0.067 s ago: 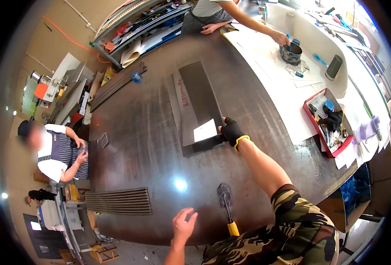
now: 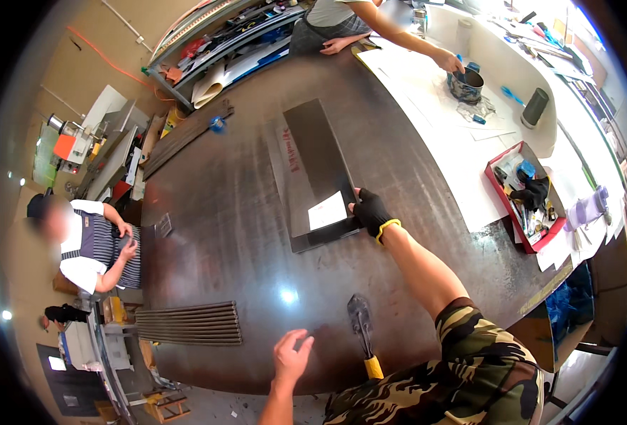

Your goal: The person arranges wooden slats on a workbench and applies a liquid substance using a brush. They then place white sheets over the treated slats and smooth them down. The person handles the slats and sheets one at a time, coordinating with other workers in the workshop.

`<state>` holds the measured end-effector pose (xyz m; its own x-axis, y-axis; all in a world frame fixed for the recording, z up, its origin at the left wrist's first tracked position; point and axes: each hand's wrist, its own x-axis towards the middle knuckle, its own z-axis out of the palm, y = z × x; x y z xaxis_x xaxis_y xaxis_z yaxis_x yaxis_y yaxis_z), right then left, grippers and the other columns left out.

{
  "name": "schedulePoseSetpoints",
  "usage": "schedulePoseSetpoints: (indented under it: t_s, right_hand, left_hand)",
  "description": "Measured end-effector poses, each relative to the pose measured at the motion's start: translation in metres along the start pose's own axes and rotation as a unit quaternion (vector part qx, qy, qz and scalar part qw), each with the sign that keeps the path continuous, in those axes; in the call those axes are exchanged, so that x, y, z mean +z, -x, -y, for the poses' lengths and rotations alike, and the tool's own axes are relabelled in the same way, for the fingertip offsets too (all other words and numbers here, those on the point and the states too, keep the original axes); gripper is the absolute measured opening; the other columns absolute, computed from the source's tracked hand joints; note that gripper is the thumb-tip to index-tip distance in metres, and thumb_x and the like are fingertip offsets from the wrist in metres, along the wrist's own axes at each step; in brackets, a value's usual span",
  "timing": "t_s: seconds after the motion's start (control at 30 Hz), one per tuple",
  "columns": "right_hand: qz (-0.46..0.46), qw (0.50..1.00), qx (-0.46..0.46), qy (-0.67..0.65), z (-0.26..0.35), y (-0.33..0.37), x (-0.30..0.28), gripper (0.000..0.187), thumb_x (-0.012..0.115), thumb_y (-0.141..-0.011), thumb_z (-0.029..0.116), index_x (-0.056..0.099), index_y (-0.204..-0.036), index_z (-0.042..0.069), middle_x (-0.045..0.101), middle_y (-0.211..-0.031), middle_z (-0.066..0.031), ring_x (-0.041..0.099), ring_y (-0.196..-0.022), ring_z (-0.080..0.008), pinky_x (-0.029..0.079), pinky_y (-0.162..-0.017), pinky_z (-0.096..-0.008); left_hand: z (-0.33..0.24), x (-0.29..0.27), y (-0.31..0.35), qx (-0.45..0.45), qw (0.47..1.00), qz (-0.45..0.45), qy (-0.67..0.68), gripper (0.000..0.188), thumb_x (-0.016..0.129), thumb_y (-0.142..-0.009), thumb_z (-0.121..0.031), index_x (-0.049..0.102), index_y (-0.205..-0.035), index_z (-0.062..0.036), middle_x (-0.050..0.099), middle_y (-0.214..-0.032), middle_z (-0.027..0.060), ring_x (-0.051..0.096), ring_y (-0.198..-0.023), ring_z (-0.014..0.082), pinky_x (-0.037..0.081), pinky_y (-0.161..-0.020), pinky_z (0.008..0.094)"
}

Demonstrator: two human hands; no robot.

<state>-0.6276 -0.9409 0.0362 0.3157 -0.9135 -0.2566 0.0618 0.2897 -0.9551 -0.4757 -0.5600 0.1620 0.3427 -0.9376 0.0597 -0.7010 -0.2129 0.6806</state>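
My right hand [image 2: 370, 211], in a black fingerless glove with a yellow cuff, grips the near right edge of a long dark flat panel [image 2: 320, 145]. The panel lies on the table, with red writing along its left side and a white paper label [image 2: 327, 210] at its near end. My bare left hand [image 2: 291, 355] hovers over the table's near edge, fingers apart, holding nothing. To its right lies a trowel-like tool [image 2: 361, 319] with a grey pointed head and yellow handle. Left of that hand is a row of dark rods [image 2: 189, 324].
The dark table [image 2: 214, 241] spreads widely. A red box of tools [image 2: 526, 198] sits at right, near white sheets [image 2: 434, 134]. One co-worker's hand [image 2: 449, 61] is at a round pot [image 2: 466, 85]; another person [image 2: 101, 244] stands at left. Long strips [image 2: 179, 145] lie far left.
My left hand has risen slightly and shifted a little left. The dark panel appears slightly further left at its left side; my right hand stays at its edge.
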Motion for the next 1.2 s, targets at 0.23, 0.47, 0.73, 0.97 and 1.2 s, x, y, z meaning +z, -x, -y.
schedulePoseSetpoints:
  t_s: [0.23, 0.47, 0.73, 0.97, 1.2]
  right_hand:
    - [-0.125, 0.921, -0.140, 0.342, -0.029, 0.036, 0.013, 0.052, 0.068, -0.087, 0.020, 0.054, -0.134, 0.001, 0.067, -0.108, -0.0295, 0.067, -0.101, -0.0403, 0.053, -0.084, -0.0427]
    - [-0.075, 0.875, -0.057, 0.475, 0.049, 0.081, 0.016, 0.046, 0.066, -0.089, 0.038, 0.063, -0.124, 0.009, 0.064, -0.117, -0.0210, 0.060, -0.113, -0.0420, 0.048, -0.094, -0.0497]
    - [-0.110, 0.843, -0.197, 0.488, -0.005, 0.066, 0.008, 0.037, 0.070, -0.083, 0.029, 0.069, -0.110, 0.005, 0.050, -0.142, -0.0228, 0.041, -0.134, -0.0432, 0.032, -0.111, -0.0527]
    - [-0.088, 0.877, -0.208, 0.425, -0.002, 0.061, 0.007, 0.032, 0.066, -0.084, 0.025, 0.070, -0.108, 0.004, 0.052, -0.143, -0.0185, 0.042, -0.136, -0.0386, 0.031, -0.113, -0.0510]
    - [-0.157, 0.872, -0.205, 0.416, 0.004, 0.049, 0.016, 0.028, 0.062, -0.087, 0.024, 0.069, -0.105, 0.003, 0.055, -0.141, -0.0170, 0.047, -0.131, -0.0384, 0.037, -0.109, -0.0490]
  left_hand:
    - [0.075, 0.033, -0.129, -0.118, 0.993, -0.008, 0.013, 0.054, 0.078, -0.083, -0.021, 0.060, -0.130, -0.0022, 0.066, -0.122, 0.0194, 0.063, -0.112, 0.0317, 0.051, -0.094, 0.0413]
    - [0.025, 0.071, -0.220, -0.103, 0.964, 0.107, -0.221, 0.116, 0.090, -0.062, -0.049, 0.030, -0.156, -0.0163, 0.023, -0.157, 0.0304, 0.026, -0.144, 0.0475, 0.028, -0.118, 0.0512]
    - [0.027, 0.080, -0.274, 0.006, 0.956, 0.162, -0.244, 0.112, 0.093, -0.053, -0.046, 0.045, -0.150, -0.0152, 0.030, -0.153, 0.0343, 0.033, -0.140, 0.0497, 0.034, -0.116, 0.0505]
    - [0.020, 0.066, -0.274, -0.033, 0.946, 0.158, -0.283, 0.109, 0.095, -0.051, -0.047, 0.052, -0.146, -0.0160, 0.040, -0.151, 0.0284, 0.038, -0.141, 0.0399, 0.035, -0.116, 0.0454]
    - [0.037, 0.059, -0.286, -0.038, 0.948, 0.184, -0.257, 0.105, 0.091, -0.059, -0.049, 0.048, -0.148, -0.0120, 0.040, -0.151, 0.0272, 0.041, -0.139, 0.0392, 0.034, -0.116, 0.0455]
